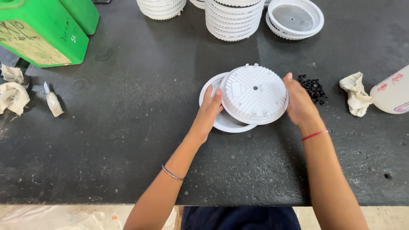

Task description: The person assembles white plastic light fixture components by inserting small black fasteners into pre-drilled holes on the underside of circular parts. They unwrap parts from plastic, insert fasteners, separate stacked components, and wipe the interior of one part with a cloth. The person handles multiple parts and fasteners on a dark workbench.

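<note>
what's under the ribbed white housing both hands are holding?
A flat white round plate lies under the ribbed housing, showing at its left and lower edge. The rest of the plate and the tabletop beneath are covered.

Flat white disc (215,117) mostly covered

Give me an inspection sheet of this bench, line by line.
Surface: dark table, scuffed and dusty.
Job's things: white ribbed round housing overlapping a white flat disc.
Clutter: green canister, rags, small brush, pile of black small parts, stacks of housings.
Hands: left hand and right hand grip the housing's opposite edges.
Cables: nothing seen.
Surroundings: pale floor below the table edge.
</note>
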{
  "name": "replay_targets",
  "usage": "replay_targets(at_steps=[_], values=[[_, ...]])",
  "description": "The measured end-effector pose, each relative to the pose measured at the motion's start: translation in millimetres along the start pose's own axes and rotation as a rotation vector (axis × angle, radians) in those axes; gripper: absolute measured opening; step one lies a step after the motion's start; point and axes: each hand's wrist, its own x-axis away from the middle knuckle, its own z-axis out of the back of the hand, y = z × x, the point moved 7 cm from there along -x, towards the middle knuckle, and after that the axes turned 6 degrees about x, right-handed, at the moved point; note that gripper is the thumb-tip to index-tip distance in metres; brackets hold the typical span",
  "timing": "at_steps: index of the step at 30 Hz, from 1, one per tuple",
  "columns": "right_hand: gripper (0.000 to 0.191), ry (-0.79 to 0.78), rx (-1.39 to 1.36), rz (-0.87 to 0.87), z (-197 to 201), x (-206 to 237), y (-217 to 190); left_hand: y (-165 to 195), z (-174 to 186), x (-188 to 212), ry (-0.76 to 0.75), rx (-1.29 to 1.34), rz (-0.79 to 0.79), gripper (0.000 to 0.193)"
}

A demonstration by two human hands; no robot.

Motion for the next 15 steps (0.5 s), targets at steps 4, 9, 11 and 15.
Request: replay_targets(at_steps=[4,9,11,15], values=[[0.067,0.129,-0.081,0.081,-6.5,7.5,-17.3,13.0,-6.6,-4.5,-0.118,0.183,-0.076,0.096],[0.078,0.065,-0.084,0.438,-39.7,40.2,-75.1,33.7,-14.8,2.0,-0.181,0.276,-0.167,0.096],[0.084,0.019,-0.096,0.524,-53.3,54.7,-89.0,41.4,-15.7,5.4,-0.169,0.275,-0.183,0.097],[0.094,0.006,-0.110,0.530,-67.5,66.8,-95.0,53.6,-11.7,9.4,-0.111,0.332,-0.200,0.098]])
